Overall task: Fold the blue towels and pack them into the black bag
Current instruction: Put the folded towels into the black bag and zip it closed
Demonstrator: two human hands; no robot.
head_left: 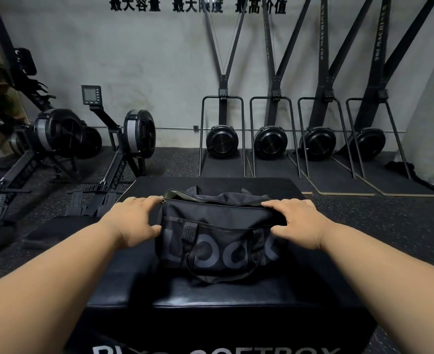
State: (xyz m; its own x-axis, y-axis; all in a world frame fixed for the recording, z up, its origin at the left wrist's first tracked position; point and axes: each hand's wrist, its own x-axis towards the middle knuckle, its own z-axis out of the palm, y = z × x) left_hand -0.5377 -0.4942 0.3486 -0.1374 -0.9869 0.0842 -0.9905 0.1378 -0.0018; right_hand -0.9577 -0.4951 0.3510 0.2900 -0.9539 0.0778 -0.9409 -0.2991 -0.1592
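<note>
Wall (134, 60): grey concrete is filling the background, carrying a row of black characters along the top.
Ski machines (295, 141): four black units are standing in a row against the wall, each with a round flywheel at its base.
Rowing machines (88, 134): two black rowers are sitting on the left, on the dark speckled floor.
Soft box (223, 310): a black padded box is standing in front of the person, with white lettering showing partly on its near face.
Black bag (218, 233): it is lying on top of the soft box, near the middle, with large grey letters on its near side and a strap hanging down in front; the top zip is looking mostly closed.
Left hand (134, 221): it is gripping the bag's left end, fingers reaching over the top by the zip pull and thumb pressing into the side.
Right hand (295, 221): it is holding the bag's right end, fingers spread over the top edge and thumb pressing the front.
Blue towels: none are showing.
</note>
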